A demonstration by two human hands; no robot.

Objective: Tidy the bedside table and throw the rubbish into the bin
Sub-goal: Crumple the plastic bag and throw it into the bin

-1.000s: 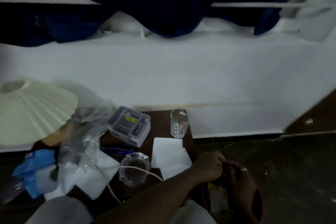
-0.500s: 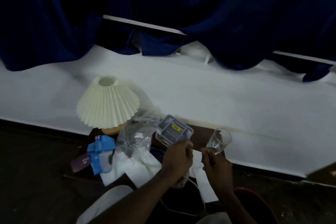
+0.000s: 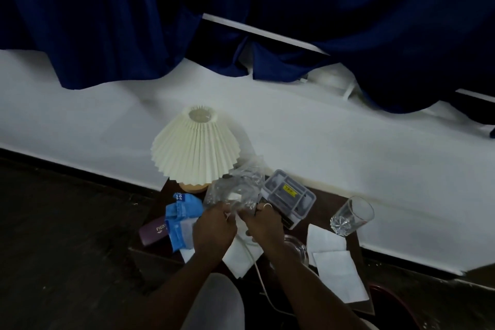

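A crumpled clear plastic bag (image 3: pixel 237 186) lies on the dark bedside table (image 3: pixel 320 213), in front of the lamp. My left hand (image 3: pixel 213 229) and my right hand (image 3: pixel 263 222) both pinch the bag's near edge. A clear drinking glass (image 3: pixel 351 215) stands tilted-looking at the table's right rear. White paper napkins (image 3: pixel 334 268) lie at the right front, another napkin (image 3: pixel 239 257) sits under my hands. A blue packet (image 3: pixel 179 218) and a dark maroon case (image 3: pixel 154 232) rest at the left. The dark red bin's rim (image 3: pixel 393 300) shows at the lower right.
A cream pleated lamp (image 3: pixel 195 149) stands at the table's back left. A grey compartment box with a yellow label (image 3: pixel 288 197) sits behind my right hand. A glass ashtray (image 3: pixel 296 248) is partly hidden by my right forearm. A white cable (image 3: pixel 258 270) runs off the front edge.
The glass held in my right hand half a second ago now stands on the table at the right. Both hands have moved left onto the plastic bag.
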